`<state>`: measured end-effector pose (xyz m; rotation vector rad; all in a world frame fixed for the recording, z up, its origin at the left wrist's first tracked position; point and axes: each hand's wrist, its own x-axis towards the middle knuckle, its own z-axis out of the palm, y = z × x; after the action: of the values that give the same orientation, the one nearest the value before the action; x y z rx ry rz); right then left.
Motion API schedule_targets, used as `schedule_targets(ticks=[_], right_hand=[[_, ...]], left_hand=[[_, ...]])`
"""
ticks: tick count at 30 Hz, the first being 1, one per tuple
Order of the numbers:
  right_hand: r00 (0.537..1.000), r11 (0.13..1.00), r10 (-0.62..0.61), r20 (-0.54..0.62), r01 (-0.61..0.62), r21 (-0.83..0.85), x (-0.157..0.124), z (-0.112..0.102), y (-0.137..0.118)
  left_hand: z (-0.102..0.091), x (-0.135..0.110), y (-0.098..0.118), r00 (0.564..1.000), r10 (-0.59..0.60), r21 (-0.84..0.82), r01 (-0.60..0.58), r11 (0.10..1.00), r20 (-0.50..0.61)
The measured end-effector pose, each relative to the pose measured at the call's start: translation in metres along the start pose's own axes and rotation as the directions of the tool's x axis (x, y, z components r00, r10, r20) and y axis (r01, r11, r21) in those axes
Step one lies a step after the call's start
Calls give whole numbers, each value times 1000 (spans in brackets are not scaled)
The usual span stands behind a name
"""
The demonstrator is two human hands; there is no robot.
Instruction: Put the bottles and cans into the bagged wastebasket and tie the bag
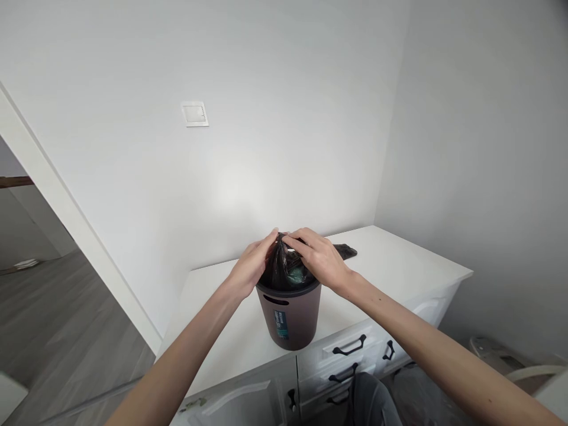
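A brownish-purple trash can (pixel 290 322) with a dark rim and a blue label stands upright on the white cabinet top. Inside it is a black trash bag (pixel 279 266), its upper part gathered above the rim, with something greenish showing through. At the left of the gathered top, my left hand (pixel 252 263) is closed on the bag. My right hand (pixel 316 254) pinches the bag from the other side, fingertips close to the left ones. Behind the right hand, a piece of black plastic (pixel 345 251) lies on the cabinet top; whether it joins the bag is hidden.
The white cabinet (pixel 399 275) stands against the wall and has drawers with black handles (pixel 349 345). A light switch (pixel 194 113) is on the wall. To the left, a doorway frame (pixel 80 219) borders a grey wooden floor (pixel 71 313).
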<state>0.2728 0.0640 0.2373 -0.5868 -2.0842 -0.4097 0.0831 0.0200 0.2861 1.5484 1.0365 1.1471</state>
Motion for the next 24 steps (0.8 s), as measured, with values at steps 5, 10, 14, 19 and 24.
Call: schedule_targets(ticks=[5, 10, 14, 19, 24], right_hand=[[999, 999, 27, -44, -26, 28, 4, 12, 0], [989, 990, 50, -136, -31, 139, 6, 15, 1], [971, 968, 98, -217, -43, 246, 6, 11, -1], [938, 912, 279, -205, -191, 364, 10, 3, -9], [936, 936, 256, -241, -178, 303, 13, -1, -8]], left_hand=[[10, 12, 0, 994, -111, -369, 97, 924, -19], [10, 17, -4, 987, -149, -464, 104, 880, -61], [10, 14, -4, 987, -163, -468, 140, 873, -9], [16, 4, 1, 994, -100, -419, 73, 905, -42], [17, 2, -1, 987, -12, -338, -45, 940, -163]])
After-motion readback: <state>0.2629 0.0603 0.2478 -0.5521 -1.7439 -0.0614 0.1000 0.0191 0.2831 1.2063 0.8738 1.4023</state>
